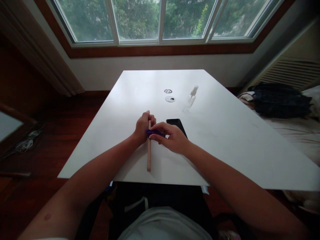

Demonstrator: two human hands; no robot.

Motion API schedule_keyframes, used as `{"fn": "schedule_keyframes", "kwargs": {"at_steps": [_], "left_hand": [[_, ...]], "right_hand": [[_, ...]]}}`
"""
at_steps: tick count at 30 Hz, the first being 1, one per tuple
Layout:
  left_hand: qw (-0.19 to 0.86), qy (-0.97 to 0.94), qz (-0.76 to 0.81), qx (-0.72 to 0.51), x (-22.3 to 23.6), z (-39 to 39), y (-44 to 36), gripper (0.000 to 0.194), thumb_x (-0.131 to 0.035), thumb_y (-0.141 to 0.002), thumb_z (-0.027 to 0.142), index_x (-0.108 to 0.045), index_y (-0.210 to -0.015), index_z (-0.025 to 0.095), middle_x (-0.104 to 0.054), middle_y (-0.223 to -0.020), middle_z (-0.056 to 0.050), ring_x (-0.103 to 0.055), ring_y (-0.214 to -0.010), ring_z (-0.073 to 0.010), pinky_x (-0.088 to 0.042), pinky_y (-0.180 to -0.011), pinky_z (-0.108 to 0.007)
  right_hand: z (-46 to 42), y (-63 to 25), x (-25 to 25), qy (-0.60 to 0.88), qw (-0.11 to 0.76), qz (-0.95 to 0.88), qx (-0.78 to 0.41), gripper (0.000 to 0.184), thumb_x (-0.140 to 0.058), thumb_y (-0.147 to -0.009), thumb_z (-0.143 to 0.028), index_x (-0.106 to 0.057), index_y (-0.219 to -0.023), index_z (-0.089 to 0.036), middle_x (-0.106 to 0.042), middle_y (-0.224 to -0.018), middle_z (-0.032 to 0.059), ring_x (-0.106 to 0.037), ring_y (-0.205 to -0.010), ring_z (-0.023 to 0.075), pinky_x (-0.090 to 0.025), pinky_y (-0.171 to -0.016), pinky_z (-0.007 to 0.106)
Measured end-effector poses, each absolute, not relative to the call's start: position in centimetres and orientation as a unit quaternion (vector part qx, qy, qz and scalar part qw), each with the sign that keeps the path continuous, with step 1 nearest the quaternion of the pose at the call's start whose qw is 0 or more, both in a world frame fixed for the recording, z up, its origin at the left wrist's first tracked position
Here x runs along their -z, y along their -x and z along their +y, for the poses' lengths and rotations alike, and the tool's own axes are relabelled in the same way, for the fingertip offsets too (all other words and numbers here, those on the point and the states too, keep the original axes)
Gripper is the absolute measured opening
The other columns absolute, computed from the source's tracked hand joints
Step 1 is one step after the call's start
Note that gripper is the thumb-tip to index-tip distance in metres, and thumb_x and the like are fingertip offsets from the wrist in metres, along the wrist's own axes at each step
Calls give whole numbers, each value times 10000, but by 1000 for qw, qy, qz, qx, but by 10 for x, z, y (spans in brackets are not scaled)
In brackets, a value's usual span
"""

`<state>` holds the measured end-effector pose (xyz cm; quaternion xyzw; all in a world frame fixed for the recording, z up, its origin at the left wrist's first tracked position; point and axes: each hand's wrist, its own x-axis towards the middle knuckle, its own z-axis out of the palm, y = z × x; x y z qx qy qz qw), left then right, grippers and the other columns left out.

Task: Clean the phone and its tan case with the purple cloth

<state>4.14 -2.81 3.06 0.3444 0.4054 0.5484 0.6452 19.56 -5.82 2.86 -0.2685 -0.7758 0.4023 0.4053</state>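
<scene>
Near the front of the white table (215, 146), my left hand (143, 126) is closed around a slim pinkish-beige phone case (149, 155), seen edge-on. Whether anything sits inside the case I cannot tell. My right hand (172, 136) pinches a crumpled purple cloth (157, 132) between thumb and fingers. The cloth presses against the case's near edge, about halfway along it. Partly hidden behind my right hand, a flat black phone (176, 122) lies on the tabletop.
A clear spray bottle (191, 97) stands farther back on the right. Two round cable-hole fittings (170, 99) lie in the table's middle. Beyond the far edge is a wall with a window (137, 20). A dark bag (280, 100) rests on a bed at the right.
</scene>
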Motion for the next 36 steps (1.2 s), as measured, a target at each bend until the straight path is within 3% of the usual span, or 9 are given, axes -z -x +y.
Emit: {"fn": "schedule_keyframes", "kwargs": {"at_steps": [5,10,16,22,31,36], "left_hand": [[627,-351,395,-572,-28,-21,-37,568,-391,-997,429,-358,-474,211,-308,-432,18,-282,-392,-89,-246,-403,-247],[603,-370,396,-585,-27,-20,-36,533,-355,-987,348,-385,-475,203,-324,-438,15,-283,-404,-87,-243,-422,-255],[552,-440,432,-562,-23,-22,-37,544,-376,-990,391,-419,-480,206,-409,-442,-1,-372,-433,-102,-315,-470,-270],[540,-473,410,-562,-18,-30,-39,549,-452,-984,517,-466,-534,203,-470,-512,2,-438,-492,-115,-368,-514,-267],[567,-464,403,-549,-25,-34,-41,554,-459,-968,585,-446,-561,209,-469,-504,8,-444,-456,-118,-378,-482,-273],[527,-485,433,-548,-25,-35,-40,572,-410,-991,551,-475,-542,202,-478,-516,0,-444,-490,-120,-380,-515,-276]], "right_hand": [[-65,-195,-34,204,349,-815,-415,315,-800,-863,-423,-750,-1097,-218,-755,-906,28,-639,-688,137,-515,-642,264],[-70,-192,-37,172,312,-815,-458,313,-820,-844,-408,-765,-1073,-201,-760,-858,21,-599,-622,113,-490,-590,243],[-67,-189,-34,238,374,-765,-466,305,-813,-849,-429,-754,-1057,-214,-734,-831,15,-641,-664,131,-510,-603,254],[-55,-191,-27,315,451,-683,-480,327,-798,-854,-453,-735,-1084,-229,-675,-777,-22,-595,-549,99,-502,-520,238],[-53,-190,-26,321,465,-648,-511,355,-808,-838,-456,-721,-1095,-226,-626,-738,-47,-580,-540,82,-510,-499,209],[-51,-193,-26,294,438,-671,-521,329,-820,-836,-423,-728,-1072,-213,-633,-713,-45,-570,-507,81,-481,-470,206]]}}
